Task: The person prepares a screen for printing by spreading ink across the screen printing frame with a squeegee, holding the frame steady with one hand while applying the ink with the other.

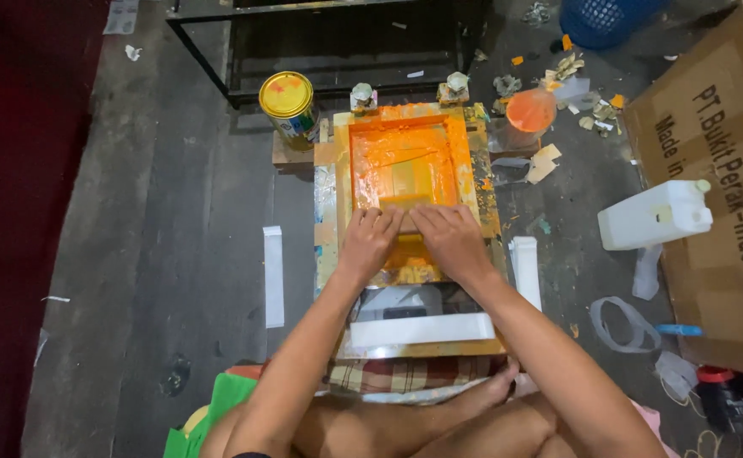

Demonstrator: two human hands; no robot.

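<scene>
A wooden screen-printing frame (342, 161) smeared with orange ink lies flat in front of me on the floor. My left hand (369, 240) and my right hand (449, 239) sit side by side at the frame's near end, both closed over a squeegee (407, 203) whose orange-coated edge shows just beyond my fingers. Orange ink (405, 157) covers the mesh ahead of the squeegee. Two clamps (363, 96) hold the frame's far edge. My crossed legs (439, 424) are at the bottom of the view.
A yellow-lidded paint can (287, 103) stands left of the frame; an orange-filled cup (530, 112) right. A white jerrycan (656, 215) and a big cardboard box (719, 170) lie at right. White strips (273, 276) flank the frame. A black metal rack (329, 42) stands behind.
</scene>
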